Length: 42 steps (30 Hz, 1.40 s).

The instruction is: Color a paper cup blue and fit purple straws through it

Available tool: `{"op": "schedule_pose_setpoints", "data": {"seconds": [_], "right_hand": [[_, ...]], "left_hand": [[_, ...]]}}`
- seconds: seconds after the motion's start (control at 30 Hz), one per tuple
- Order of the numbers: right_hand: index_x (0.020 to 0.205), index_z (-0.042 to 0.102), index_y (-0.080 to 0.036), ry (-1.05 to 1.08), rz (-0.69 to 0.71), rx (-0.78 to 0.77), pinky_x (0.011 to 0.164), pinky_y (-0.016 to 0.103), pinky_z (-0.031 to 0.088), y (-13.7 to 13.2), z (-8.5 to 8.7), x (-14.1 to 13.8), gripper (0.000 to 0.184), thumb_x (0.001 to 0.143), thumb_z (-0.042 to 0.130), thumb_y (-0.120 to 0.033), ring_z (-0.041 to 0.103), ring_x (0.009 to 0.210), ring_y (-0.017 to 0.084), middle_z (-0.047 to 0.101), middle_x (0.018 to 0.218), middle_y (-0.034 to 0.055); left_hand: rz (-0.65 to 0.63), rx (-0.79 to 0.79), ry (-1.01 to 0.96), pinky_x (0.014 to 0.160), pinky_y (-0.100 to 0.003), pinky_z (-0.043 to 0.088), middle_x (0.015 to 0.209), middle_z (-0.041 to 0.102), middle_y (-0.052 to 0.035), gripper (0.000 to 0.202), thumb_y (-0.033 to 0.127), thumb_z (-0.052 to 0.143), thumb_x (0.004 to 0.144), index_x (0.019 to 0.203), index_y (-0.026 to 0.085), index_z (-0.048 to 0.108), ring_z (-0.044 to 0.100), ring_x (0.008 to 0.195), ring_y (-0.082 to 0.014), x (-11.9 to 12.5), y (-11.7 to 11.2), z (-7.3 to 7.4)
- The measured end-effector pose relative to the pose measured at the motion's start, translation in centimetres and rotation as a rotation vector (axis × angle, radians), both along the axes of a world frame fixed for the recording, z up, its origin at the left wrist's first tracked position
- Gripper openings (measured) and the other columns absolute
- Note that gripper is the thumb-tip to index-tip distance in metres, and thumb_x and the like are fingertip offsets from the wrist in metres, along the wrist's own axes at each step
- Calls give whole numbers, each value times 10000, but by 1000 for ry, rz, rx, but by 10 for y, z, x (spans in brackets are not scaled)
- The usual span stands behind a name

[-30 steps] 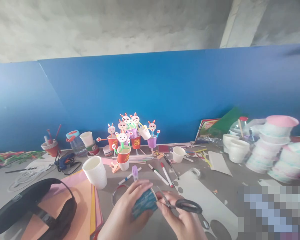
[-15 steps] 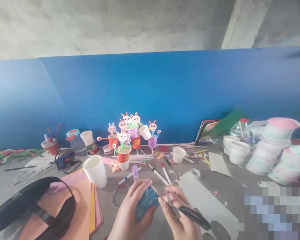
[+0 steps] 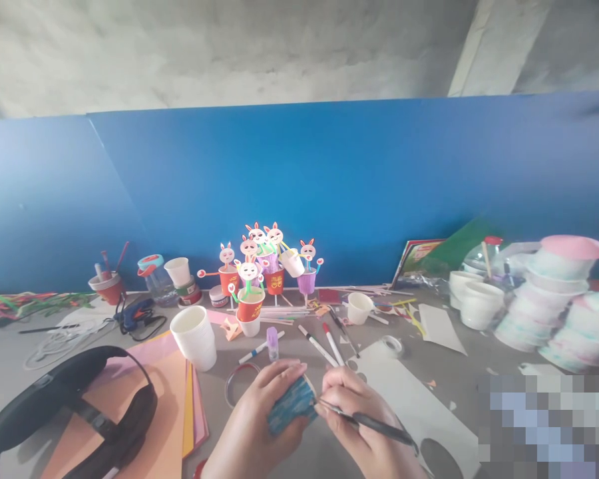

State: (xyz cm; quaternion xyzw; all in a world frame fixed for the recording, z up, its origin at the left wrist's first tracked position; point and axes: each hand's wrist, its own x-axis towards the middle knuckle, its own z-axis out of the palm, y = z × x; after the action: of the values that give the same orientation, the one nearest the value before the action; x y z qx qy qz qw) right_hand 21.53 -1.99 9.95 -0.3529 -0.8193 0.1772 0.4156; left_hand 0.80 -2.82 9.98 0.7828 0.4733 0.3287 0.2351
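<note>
My left hand (image 3: 252, 422) is wrapped round a small blue-painted paper cup (image 3: 290, 406), which lies tilted on its side toward my right hand. Scissors with black handles (image 3: 382, 424) are gripped in my right hand (image 3: 349, 419). Their metal tips meet the right-hand part of the cup, close to its edge; my fingers partly cover the blades. Just beyond my hands lie a purple-capped glue stick (image 3: 272, 344) and white markers (image 3: 317, 346). A roll of clear tape (image 3: 235, 380) sits left of the cup, partly behind my left hand.
Rabbit-faced cup figures (image 3: 249, 303) stand at the back centre. Stacked white cups (image 3: 194, 338), a black headband-like device (image 3: 54, 392) and coloured paper (image 3: 164, 399) are on the left. A cut white sheet (image 3: 409, 392) and stacks of painted cups (image 3: 534, 306) occupy the right.
The scissors have turned in my right hand, their handles now flatter and seen more edge-on. The cup stays in my left hand, barely shifted. The whole view has moved slightly.
</note>
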Motion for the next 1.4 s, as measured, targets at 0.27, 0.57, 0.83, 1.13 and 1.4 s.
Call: {"op": "schedule_pose_setpoints", "data": {"seconds": [0.27,0.57,0.83,1.13,1.4], "right_hand": [[773,651,-244,-90,96,30,640,200,515,4,8,7,242,982,544,-186,677,709,142,700,845,7],[756,677,-250,-236,173,-83,702,215,514,8,16,12,235,930,590,-117,695,805,157,715,901,-7],[697,626,-235,-169,156,-158,655,199,512,7,14,12,257,939,587,-156,662,714,140,673,851,-14],[699,679,-243,-189,194,-113,620,190,515,3,19,11,276,935,573,-148,674,697,141,707,839,-5],[814,770,-259,-280,351,-73,675,216,523,4,29,14,284,957,548,-155,700,735,158,751,869,14]], "left_hand": [[-60,-70,-4,1075,-416,522,1368,648,-183,583,87,662,724,1304,145,644,616,1280,-317,-1,3,4],[-129,-186,-17,1075,-418,508,1322,688,-148,584,55,697,680,1253,168,677,644,1230,-309,-3,8,14],[-175,-216,7,1100,-449,483,1345,684,-147,583,118,726,691,1269,177,669,623,1264,-324,-5,13,18],[-267,-235,7,1041,-387,507,1230,744,-81,561,115,764,678,1222,240,712,675,1156,-287,-7,18,28],[-486,-372,-10,895,-311,535,1125,765,-38,521,173,820,682,1188,266,742,702,1011,-254,-16,33,26]]}}
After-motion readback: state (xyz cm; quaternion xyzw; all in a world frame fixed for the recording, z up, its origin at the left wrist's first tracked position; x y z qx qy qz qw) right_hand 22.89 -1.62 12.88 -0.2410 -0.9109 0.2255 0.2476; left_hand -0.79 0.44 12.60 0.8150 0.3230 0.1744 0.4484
